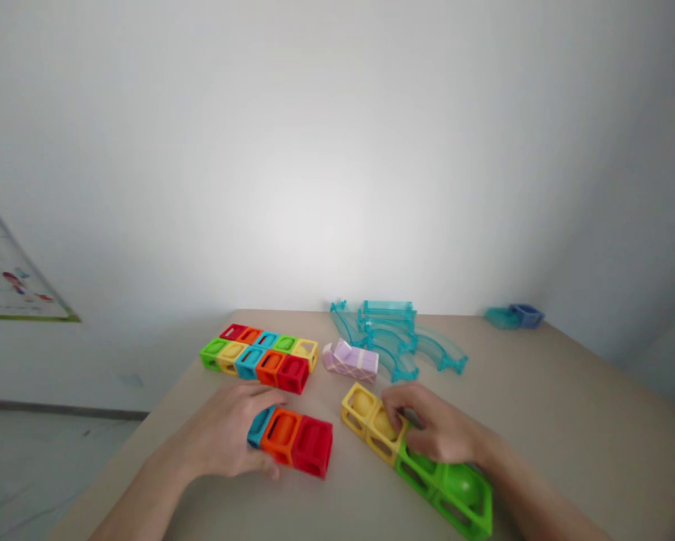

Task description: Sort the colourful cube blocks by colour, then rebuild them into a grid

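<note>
My left hand (230, 428) is closed round the blue end of a short row of cube blocks (281, 436), thumb in front and fingers behind. Orange and red cubes of that row stick out to the right of the hand. A slanting row of yellow and green cube blocks (365, 409) lies on the right, two yellow cubes at its far end and green ones nearer. Over its middle, my right hand (435, 421) grips it with bent fingers, covering part of the yellow and green cubes. Both rows appear to rest on the table, apart from each other.
Behind my left hand lies a double row of coloured cube blocks (269, 361). Beside it is a lilac patterned piece (353, 362). Translucent teal track pieces (390, 330) lie near the wall, and a blue block (527, 315) stands at the table's (540, 406) back right.
</note>
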A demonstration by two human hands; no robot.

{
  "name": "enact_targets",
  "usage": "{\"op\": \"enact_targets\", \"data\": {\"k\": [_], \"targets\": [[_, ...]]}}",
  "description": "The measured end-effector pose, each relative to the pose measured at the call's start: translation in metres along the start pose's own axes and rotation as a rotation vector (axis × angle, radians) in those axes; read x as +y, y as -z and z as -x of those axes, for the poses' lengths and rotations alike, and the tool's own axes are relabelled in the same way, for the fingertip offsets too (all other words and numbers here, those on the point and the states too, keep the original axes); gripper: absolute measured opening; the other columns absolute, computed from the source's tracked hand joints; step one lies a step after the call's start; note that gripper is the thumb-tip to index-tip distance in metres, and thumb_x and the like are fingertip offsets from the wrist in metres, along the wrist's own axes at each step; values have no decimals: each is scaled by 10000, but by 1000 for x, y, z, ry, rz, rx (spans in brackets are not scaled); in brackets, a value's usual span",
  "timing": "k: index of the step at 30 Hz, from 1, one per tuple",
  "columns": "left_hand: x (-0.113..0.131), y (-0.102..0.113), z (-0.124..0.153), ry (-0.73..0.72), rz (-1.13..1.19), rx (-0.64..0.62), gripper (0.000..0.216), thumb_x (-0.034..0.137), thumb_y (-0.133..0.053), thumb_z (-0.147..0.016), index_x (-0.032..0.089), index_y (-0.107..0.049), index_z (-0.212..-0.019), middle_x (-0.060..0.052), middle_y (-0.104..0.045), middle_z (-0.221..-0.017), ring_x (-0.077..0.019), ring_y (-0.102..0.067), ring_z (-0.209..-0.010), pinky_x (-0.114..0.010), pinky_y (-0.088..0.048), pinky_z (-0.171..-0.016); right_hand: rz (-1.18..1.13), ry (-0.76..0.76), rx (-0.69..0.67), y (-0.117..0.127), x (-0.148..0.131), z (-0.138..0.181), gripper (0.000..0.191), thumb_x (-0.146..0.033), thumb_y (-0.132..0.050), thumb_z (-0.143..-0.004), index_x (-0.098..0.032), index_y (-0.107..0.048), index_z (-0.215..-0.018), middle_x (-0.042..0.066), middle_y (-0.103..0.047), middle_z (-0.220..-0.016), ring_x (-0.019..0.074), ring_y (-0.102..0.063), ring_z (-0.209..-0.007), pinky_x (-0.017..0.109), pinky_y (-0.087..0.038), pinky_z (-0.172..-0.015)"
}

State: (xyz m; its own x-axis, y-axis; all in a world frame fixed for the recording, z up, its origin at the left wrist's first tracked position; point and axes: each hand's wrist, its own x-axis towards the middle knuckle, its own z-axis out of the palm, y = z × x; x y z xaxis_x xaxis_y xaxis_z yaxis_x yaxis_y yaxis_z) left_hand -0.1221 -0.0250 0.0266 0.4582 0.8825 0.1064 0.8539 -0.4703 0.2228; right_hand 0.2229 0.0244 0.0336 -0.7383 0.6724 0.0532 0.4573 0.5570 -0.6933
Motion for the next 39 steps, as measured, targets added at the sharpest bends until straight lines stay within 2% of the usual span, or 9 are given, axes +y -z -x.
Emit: {"op": "enact_targets", "data": {"k": [2,6,12,17,22,25,28,32,39], "targets": [[-4,0,9,24,-1,12,760,660,-769,-569,271,-619,-1205,-92,-671,-1174,-319,-620,-1065,-417,-474,-936,2,4,-12,1,-1,0,162,-106,-460,-486,-193,-416,-614,-13,-489,-671,153,-450,-704,243,-359,-649],[-17,-7,31,78,-63,107,631,659,-640,-740,232,-644,-1206,-116,-693,-1111,-296,-652,-1005,-392,-513,-887,-30,33,-50,-1,-3,0,183,-93,-445,-477,-186,-453,-634,-15,-496,-680,150,-471,-712,243,-356,-661],[-17,-7,36,-15,-115,160,595,584,-633,-795,298,-583,-1314,-98,-670,-1158,-293,-613,-1077,-389,-516,-913,-103,135,-174,-7,-12,0,295,-27,-411,-480,-171,-563,-688,-13,-576,-732,137,-539,-714,229,-389,-693],[17,-4,19,-42,-35,85,663,590,-643,-786,262,-535,-1352,-111,-627,-1186,-298,-545,-1126,-451,-463,-985,-44,153,-182,-8,-22,2,370,18,-395,-500,-173,-603,-738,-7,-617,-797,142,-567,-768,222,-406,-725],[73,-10,-3,-105,9,18,762,639,-642,-756,226,-468,-1372,-120,-548,-1318,-307,-485,-1209,-455,-412,-1041,-14,106,-112,-13,-23,3,447,19,-429,-529,-195,-574,-894,-24,-602,-811,134,-538,-724,203,-375,-613],[109,-18,-21,-154,47,-51,584,539,-649,-810,216,-504,-1275,-89,-605,-1192,-272,-547,-1092,-424,-459,-967,-63,88,-69,-15,-19,2,422,-3,-475,-540,-188,-521,-916,-31,-572,-808,119,-501,-688,198,-352,-565],[130,-28,-32,-114,-39,-26,280,376,-543,-907,188,-549,-1114,-89,-619,-1044,-279,-567,-971,-454,-487,-856,-53,20,-21,-16,-14,1,350,-42,-526,-556,-187,-477,-871,-39,-520,-765,107,-455,-651,202,-328,-535],[129,-37,-30,-46,-128,9,161,265,-476,-914,185,-531,-1042,-89,-601,-982,-288,-561,-906,-467,-485,-788,10,-48,-6,-16,-11,-2,224,-89,-546,-604,-188,-480,-793,-60,-463,-677,92,-398,-592,208,-279,-503],[108,-37,-21,142,-111,62,155,305,-453,-939,189,-525,-1011,-92,-602,-967,-277,-575,-943,-414,-463,-822,22,-100,39,-23,-13,-9,102,-126,-513,-718,-178,-534,-802,-54,-473,-657,99,-418,-616,213,-282,-536]]}}
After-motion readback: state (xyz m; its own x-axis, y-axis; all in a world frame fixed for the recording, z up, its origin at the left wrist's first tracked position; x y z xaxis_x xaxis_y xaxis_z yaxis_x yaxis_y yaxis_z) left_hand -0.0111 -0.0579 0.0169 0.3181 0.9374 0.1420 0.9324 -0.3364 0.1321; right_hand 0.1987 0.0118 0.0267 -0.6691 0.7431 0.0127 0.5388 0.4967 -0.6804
